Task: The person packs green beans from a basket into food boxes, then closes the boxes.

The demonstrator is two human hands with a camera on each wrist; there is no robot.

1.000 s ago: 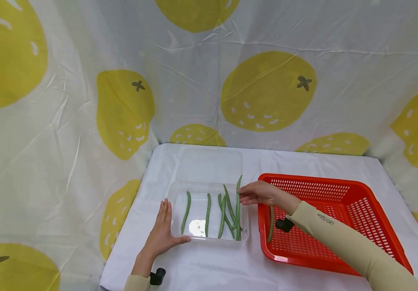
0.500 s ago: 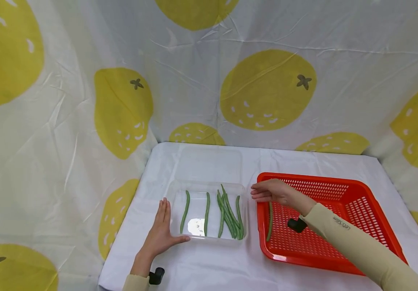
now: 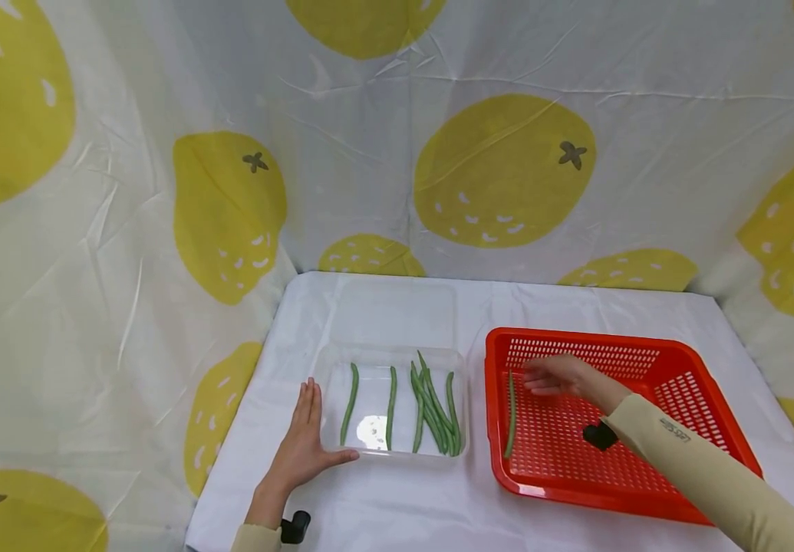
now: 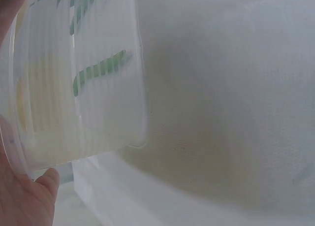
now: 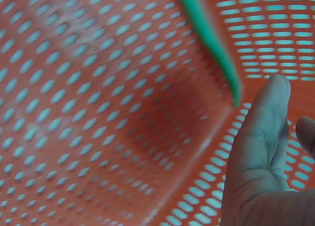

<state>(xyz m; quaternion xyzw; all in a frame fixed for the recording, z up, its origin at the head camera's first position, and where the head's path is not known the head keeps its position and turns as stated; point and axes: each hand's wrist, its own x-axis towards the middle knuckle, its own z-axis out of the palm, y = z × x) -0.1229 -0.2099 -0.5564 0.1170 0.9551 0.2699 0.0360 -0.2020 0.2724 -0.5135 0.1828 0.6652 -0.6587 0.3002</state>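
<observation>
A clear plastic container holds several green beans, most bunched at its right side. My left hand rests against the container's left rim, fingers straight along the side and thumb at the near corner. In the left wrist view the container's ribbed wall shows beans through it. Over the red basket is my right hand, fingers extended and holding nothing. One green bean lies along the basket's left side, just left of the hand; the right wrist view shows this bean beyond the fingertips.
A clear flat lid lies behind the container on the white cloth-covered table. Lemon-print curtains hang at the back and left. The basket stands right of the container, a narrow gap between them.
My right hand has let go of a green bean, which now lies among those in the container. It has then moved right, over the basket. The left hand stays in place.
</observation>
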